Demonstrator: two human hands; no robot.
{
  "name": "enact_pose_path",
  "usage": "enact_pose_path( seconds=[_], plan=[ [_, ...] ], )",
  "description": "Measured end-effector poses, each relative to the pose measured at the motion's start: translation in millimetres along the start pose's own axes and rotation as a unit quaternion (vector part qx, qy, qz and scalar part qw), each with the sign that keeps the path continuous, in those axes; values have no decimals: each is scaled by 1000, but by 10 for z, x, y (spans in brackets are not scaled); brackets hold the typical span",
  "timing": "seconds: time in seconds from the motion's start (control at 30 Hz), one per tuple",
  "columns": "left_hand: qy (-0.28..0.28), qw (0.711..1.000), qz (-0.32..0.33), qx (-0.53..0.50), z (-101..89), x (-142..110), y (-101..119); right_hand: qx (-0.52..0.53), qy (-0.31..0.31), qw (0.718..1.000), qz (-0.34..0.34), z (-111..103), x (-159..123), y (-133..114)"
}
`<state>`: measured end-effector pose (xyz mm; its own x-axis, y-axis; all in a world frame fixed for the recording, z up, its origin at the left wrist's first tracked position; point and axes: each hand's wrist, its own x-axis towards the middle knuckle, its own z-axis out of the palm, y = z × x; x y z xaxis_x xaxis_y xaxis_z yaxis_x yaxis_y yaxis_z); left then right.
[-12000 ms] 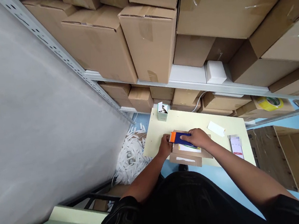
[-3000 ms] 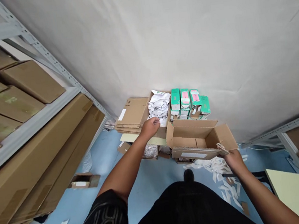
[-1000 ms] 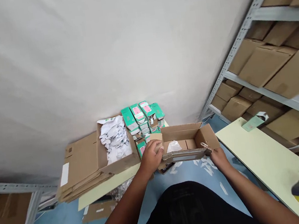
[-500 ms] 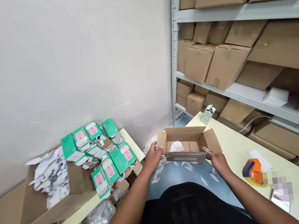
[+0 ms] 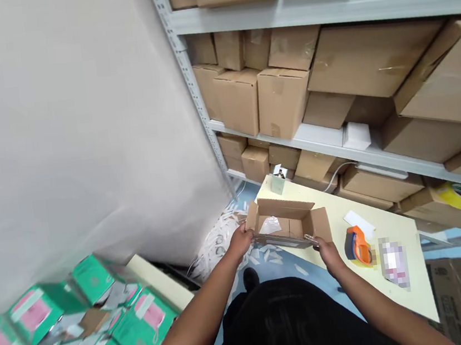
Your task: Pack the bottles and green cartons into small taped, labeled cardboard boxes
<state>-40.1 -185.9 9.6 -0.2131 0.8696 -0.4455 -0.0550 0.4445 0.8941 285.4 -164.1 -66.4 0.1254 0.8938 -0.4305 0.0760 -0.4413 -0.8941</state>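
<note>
An opened cardboard box (image 5: 285, 241) is held in front of my body with its flaps spread. Inside it lies a piece of white, crumpled material (image 5: 270, 224). My left hand (image 5: 241, 241) is closed on the box's left end. At the near right corner, my right hand (image 5: 328, 253) is closed on the box as well. A slim shiny tool (image 5: 311, 239) sticks out from the right fingers over the rim; its exact kind is too small to make out.
A pale table (image 5: 413, 290) holds an orange-and-blue tape dispenser (image 5: 359, 246) and a small light-green box (image 5: 277, 184). Shelves (image 5: 324, 147) behind carry cardboard boxes. Green-and-pink boxes (image 5: 124, 331) are piled at lower left. White paper strips (image 5: 217, 241) litter the floor.
My view has turned right, so the green boxes slid toward the lower left and more of the shelves shows. Held in both hands, the cardboard box now appears over the table's edge.
</note>
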Motion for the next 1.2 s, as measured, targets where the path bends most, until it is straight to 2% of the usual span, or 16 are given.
enact_pose_path(
  seconds=[0.13, 0.33, 0.4, 0.43, 0.5, 0.57, 0.6, 0.7, 0.77, 0.83, 0.97, 1.07, 1.2],
  plan=[
    [-99, 995, -10, 1, -16, 480, 118, 98, 53, 993, 38, 107, 163, -18],
    [-244, 966, -56, 71, -172, 1020, 431, 138, 118, 982, 52, 324, 313, -44],
    [-243, 962, -62, 107, -179, 1184, 588, 140, 117, 982, 53, 346, 286, -61],
    [-216, 966, -45, 132, -164, 1265, 676, 138, 114, 982, 55, 342, 260, -73],
    [-126, 973, 38, 191, -93, 1417, 870, 133, 108, 984, 49, 302, 195, -103],
    [-40, 958, 143, 246, 39, 1554, 1075, 126, 100, 987, 28, 222, 125, -129],
    [-22, 946, 180, 269, 129, 1617, 1175, 122, 98, 988, 18, 169, 92, -138],
    [-24, 899, 240, 365, 495, 1792, 1429, 101, 100, 990, 7, -20, 5, -146],
    [-35, 865, 231, 444, 793, 1911, 1546, 82, 104, 991, 14, -153, -41, -142],
    [-41, 835, 195, 512, 1093, 2038, 1617, 60, 108, 992, 26, -281, -73, -137],
    [-13, 784, 136, 605, 1572, 2298, 1625, 20, 108, 993, 52, -514, -87, -120],
    [14, 756, 110, 645, 1779, 2466, 1529, -9, 99, 993, 64, -665, -66, -103],
    [10, 740, 93, 667, 1885, 2627, 1394, -30, 99, 992, 77, -831, -43, -109]
  ],
)
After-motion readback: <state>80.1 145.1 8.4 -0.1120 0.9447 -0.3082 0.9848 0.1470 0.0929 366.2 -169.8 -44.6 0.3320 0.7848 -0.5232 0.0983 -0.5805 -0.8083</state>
